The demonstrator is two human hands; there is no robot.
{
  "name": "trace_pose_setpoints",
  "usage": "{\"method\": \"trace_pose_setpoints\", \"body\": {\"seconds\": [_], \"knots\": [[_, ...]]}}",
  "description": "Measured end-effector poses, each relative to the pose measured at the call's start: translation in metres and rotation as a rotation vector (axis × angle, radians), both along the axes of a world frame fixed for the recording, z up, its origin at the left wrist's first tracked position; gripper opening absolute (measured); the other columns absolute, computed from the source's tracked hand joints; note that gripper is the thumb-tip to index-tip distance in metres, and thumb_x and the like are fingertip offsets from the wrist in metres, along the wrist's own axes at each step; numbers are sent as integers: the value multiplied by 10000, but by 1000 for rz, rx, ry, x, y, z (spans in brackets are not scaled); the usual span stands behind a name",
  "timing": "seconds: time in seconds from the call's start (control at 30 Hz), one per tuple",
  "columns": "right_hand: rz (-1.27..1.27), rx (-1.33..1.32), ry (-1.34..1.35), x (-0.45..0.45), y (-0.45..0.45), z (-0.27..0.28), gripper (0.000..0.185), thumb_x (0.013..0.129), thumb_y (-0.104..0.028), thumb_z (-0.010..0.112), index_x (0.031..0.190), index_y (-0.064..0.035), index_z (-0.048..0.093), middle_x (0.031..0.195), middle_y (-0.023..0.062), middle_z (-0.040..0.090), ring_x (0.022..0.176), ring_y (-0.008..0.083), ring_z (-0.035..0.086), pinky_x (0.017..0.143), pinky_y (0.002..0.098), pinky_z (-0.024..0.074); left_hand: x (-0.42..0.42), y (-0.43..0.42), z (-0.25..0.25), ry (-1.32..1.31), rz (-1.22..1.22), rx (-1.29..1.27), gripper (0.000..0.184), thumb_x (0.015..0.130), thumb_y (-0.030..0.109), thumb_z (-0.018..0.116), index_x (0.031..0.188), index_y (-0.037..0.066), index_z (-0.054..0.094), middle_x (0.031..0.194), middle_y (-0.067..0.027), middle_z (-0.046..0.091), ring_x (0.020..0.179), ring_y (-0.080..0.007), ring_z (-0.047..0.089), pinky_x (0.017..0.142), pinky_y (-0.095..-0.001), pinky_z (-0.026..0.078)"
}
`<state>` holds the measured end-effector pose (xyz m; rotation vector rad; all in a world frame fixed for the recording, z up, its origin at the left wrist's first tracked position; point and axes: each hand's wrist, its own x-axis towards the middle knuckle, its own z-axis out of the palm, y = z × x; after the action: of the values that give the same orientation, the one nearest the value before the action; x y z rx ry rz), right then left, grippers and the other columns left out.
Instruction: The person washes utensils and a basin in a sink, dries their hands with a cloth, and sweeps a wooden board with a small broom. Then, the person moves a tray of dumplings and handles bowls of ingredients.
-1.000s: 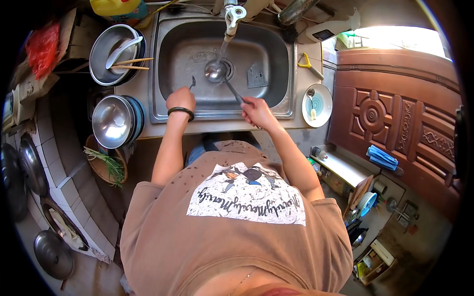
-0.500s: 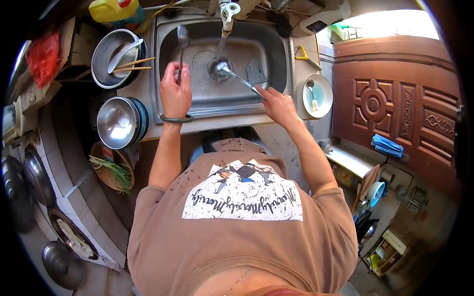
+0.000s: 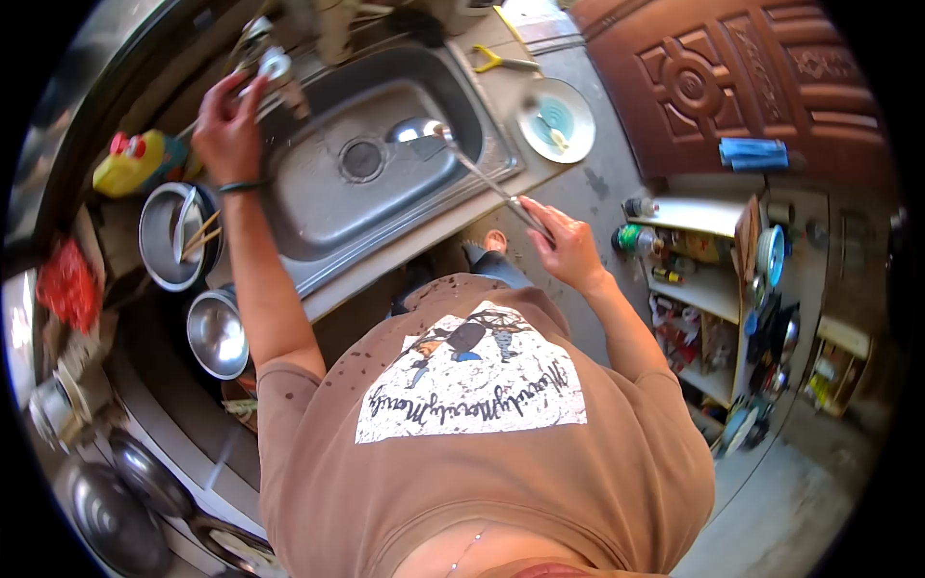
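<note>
My left hand (image 3: 228, 135) is raised at the sink's back left corner, fingers bent and a little apart beside the tap (image 3: 275, 65). It appears to hold nothing; whether its fingertips touch the tap is unclear. My right hand (image 3: 564, 246) is closed round the handle of a metal ladle (image 3: 477, 173), reaching over the front rim of the steel sink (image 3: 328, 265). The ladle's bowl end hangs over the right of the basin. A second spoon may lie against it, but the overlap hides this. No water stream shows above the drain (image 3: 362, 160).
Left of the sink stand metal bowls (image 3: 218, 332), one holding a white spoon (image 3: 185, 217) and chopsticks (image 3: 200, 234), and a yellow bottle (image 3: 130, 171). On the right are a yellow peeler (image 3: 503, 63) and a plate (image 3: 581, 135) with a spoon. A stocked shelf (image 3: 703, 279) stands farther right.
My left hand has moved up to the tap, and the spoon it held no longer shows in it. The water stream has stopped. My right hand has drawn the ladle rightward. The view has turned.
</note>
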<state>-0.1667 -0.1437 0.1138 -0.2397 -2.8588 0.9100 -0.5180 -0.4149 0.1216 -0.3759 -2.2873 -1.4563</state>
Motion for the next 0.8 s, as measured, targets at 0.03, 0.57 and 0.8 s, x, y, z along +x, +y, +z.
{"method": "trace_pose_setpoints", "body": {"seconds": [0.03,0.57,0.8], "knots": [[-2,-35,31,5,-2,0,532,788,-64,627,1302,-143,511,870,121,622,693,301,625,619,394,513,-11,-6,-6,10,38,-4,306,780,312,771,951,66,705,598,85,454,569,-17,373,502,-196,301],[-387,96,312,242,92,-13,409,774,-123,686,1169,-100,582,737,72,620,586,279,603,522,360,496,268,132,-21,-381,-244,342,284,978,282,485,776,89,534,576,72,327,473,-16,244,419,-193,159],[-1041,-18,-25,471,136,-98,301,866,-227,598,1139,-103,575,924,142,667,766,347,644,631,422,519,386,302,-44,-796,-1000,173,333,988,311,477,810,54,591,521,85,346,436,4,262,406,-191,158]]}}
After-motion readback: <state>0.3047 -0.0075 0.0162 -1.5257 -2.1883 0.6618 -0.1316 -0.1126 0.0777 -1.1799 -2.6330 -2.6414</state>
